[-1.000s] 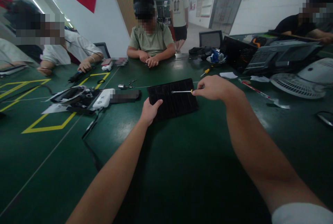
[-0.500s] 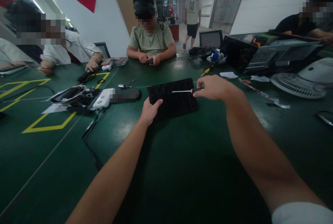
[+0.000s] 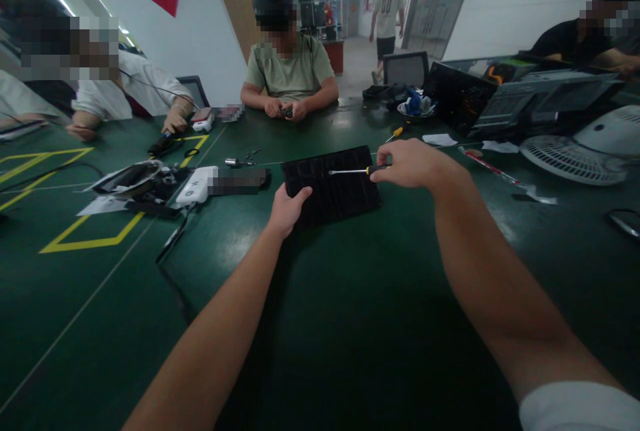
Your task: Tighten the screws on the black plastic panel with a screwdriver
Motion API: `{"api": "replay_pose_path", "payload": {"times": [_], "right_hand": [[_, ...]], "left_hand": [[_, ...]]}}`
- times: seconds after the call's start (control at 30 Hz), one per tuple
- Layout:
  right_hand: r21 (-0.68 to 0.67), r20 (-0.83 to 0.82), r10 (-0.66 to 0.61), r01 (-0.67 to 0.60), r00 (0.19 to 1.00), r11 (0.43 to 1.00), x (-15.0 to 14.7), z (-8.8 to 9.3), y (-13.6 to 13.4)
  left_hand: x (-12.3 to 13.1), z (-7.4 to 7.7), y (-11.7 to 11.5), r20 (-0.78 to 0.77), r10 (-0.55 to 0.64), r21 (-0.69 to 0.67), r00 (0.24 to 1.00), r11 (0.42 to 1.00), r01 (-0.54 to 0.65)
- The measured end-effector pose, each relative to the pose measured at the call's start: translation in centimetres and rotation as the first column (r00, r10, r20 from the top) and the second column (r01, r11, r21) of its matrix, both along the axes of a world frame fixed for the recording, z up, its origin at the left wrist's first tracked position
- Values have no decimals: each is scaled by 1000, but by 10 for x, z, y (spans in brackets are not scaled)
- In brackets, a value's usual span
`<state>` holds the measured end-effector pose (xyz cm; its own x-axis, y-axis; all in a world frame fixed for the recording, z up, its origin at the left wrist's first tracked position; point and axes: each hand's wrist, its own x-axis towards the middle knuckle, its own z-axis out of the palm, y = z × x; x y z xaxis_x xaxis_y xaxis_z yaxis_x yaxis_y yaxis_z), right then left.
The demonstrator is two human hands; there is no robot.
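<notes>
A flat black ribbed panel (image 3: 345,194) lies on the green table (image 3: 350,311) in front of me. My left hand (image 3: 286,211) grips its near left corner, thumb on top. My right hand (image 3: 407,164) is closed on the handle of a thin screwdriver (image 3: 353,171), whose metal shaft points left over the panel, tip near its middle.
White device (image 3: 197,185) and black parts (image 3: 135,184) lie left of the panel, loose screws (image 3: 245,159) behind it. A yellow-handled screwdriver (image 3: 397,132), fan grille (image 3: 570,159) and black equipment (image 3: 525,104) sit to the right. Other people sit across and left; one walks down the corridor.
My hands, the panel and the screwdriver stay almost where they were. The view has tipped slightly. The person in the corridor has walked further away.
</notes>
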<state>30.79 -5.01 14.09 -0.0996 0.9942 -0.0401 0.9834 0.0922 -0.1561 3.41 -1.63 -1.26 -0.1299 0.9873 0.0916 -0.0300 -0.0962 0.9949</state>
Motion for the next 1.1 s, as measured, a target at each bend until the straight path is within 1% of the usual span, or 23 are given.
{"api": "replay_pose_path", "payload": {"times": [0.23, 0.4, 0.67, 0.93, 1.1], "right_hand": [[8, -2, 33, -33, 999, 999, 1, -1, 1], [2, 0, 26, -26, 1000, 1000, 0, 1, 0], [10, -2, 25, -25, 1000, 1000, 0, 0, 0], [16, -2, 19, -19, 1000, 1000, -1, 1, -2], [14, -6, 21, -21, 1000, 1000, -1, 1, -1]], "left_hand": [[0, 1, -1, -6, 5, -3, 1000, 1000, -5], [0, 3, -2, -4, 8, -7, 1000, 1000, -8], [0, 0, 0, -7, 18, -2, 1000, 1000, -18], [2, 4, -4, 5, 9, -3, 1000, 1000, -9], [0, 1, -1, 16, -1, 2, 1000, 1000, 1]]}}
